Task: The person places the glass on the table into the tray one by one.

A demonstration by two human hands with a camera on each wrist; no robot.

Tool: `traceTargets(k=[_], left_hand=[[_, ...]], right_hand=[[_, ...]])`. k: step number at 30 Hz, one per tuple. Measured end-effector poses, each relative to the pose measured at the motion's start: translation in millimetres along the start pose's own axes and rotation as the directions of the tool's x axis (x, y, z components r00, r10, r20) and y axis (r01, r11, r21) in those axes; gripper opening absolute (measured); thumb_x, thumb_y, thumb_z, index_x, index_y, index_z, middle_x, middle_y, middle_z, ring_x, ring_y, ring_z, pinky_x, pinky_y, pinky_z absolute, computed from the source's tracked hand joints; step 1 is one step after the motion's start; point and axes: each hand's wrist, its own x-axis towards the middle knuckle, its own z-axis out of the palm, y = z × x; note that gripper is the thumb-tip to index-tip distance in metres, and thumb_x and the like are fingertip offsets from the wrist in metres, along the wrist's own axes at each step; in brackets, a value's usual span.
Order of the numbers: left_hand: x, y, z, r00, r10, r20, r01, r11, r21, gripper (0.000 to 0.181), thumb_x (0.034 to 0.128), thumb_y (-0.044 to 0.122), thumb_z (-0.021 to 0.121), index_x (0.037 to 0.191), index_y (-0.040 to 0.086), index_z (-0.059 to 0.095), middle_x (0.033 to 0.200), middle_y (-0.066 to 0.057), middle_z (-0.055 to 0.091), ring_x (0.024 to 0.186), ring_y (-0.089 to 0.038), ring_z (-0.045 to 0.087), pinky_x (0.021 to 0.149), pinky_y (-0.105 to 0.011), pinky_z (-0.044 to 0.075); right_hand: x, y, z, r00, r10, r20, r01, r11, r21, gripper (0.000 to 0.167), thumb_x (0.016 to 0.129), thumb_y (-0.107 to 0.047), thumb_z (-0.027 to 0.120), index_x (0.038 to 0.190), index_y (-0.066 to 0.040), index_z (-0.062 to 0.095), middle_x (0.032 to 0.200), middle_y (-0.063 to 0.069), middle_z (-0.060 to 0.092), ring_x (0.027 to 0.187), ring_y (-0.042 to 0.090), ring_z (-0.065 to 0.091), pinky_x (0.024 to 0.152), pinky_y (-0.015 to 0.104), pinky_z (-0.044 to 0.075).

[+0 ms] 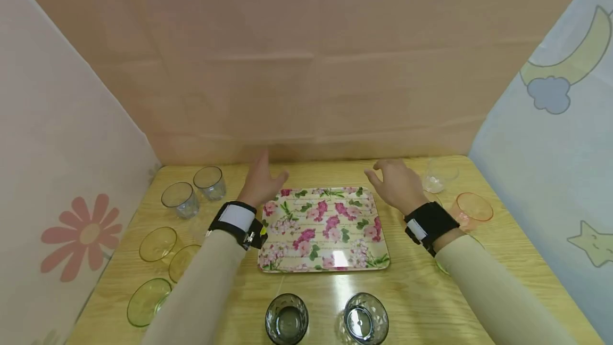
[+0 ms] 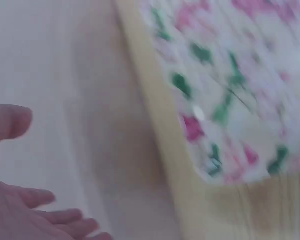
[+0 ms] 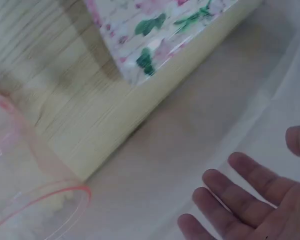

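A floral tray (image 1: 321, 233) lies flat on the wooden table. Over its far left corner is my left hand (image 1: 261, 182), thumb spread from the fingers, holding nothing. My right hand (image 1: 396, 185) hovers past the tray's far right corner, its fingers loosely bent with nothing in them. In the right wrist view, those relaxed fingers (image 3: 240, 200) show beside a pink-rimmed glass (image 3: 35, 185), apart from it. The left wrist view shows my left thumb (image 2: 10, 121) well away from the tray's corner.
Two dark glasses, one left (image 1: 287, 319) and one right (image 1: 366, 318), stand before the tray. Left are two bluish glasses (image 1: 210, 182), yellow glasses (image 1: 158, 244) and a green one (image 1: 148, 302). A clear glass (image 1: 440, 174) and an orange-rimmed glass (image 1: 473, 209) stand right.
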Motion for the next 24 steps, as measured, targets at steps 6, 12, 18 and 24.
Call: traceTargets(k=[6, 12, 18, 24], left_hand=[[-36.5, 6.1, -1.2, 0.999, -0.042, -0.003, 0.041, 0.992, -0.117, 0.083, 0.1048, 0.031, 0.057, 0.163, 0.003, 0.005, 0.168, -0.023, 0.007, 0.153, -0.04, 0.012, 0.121, -0.058, 0.019], [-77.8, 1.1, 1.2, 0.992, -0.122, 0.044, 0.127, 0.978, -0.168, 0.083, 0.1041, 0.032, 0.058, 0.162, 0.0, 0.009, 0.165, -0.028, 0.013, 0.15, -0.047, 0.017, 0.115, -0.066, 0.024], [-113.9, -12.6, -4.7, 0.982, -0.178, 0.056, 0.184, 0.977, -0.112, 0.081, 0.1034, 0.034, 0.06, 0.159, -0.005, 0.017, 0.158, -0.031, 0.029, 0.143, -0.049, 0.033, 0.108, -0.066, 0.037], [-132.8, -38.5, 5.8, 0.976, -0.199, 0.091, 0.21, 0.969, -0.131, 0.066, 0.1022, 0.029, 0.063, 0.152, -0.006, 0.038, 0.138, -0.029, 0.05, 0.12, -0.042, 0.056, 0.088, -0.051, 0.054]], right_hand=[[-31.5, -13.5, -11.6, 1.0, -0.002, -0.021, 0.004, 0.997, 0.076, 0.04, 0.107, -0.033, 0.053, 0.12, 0.002, 0.069, 0.085, 0.016, 0.071, 0.052, 0.019, 0.053, 0.042, 0.033, 0.033], [-66.9, -26.8, -19.9, 0.999, -0.006, -0.051, 0.011, 0.996, 0.09, 0.034, 0.106, -0.028, 0.056, 0.106, 0.002, 0.071, 0.063, 0.004, 0.061, 0.044, 0.014, 0.045, 0.04, 0.032, 0.031], [-97.5, -33.7, -9.1, 1.0, 0.014, 0.013, -0.015, 0.996, 0.09, 0.024, 0.104, -0.019, 0.057, 0.091, -0.001, 0.069, 0.054, -0.003, 0.046, 0.044, 0.012, 0.041, 0.042, 0.03, 0.03], [-124.6, -27.2, 7.0, 0.99, 0.076, 0.119, -0.086, 0.993, 0.082, 0.029, 0.104, -0.019, 0.058, 0.076, -0.011, 0.057, 0.053, -0.001, 0.039, 0.045, 0.013, 0.036, 0.046, 0.027, 0.025]])
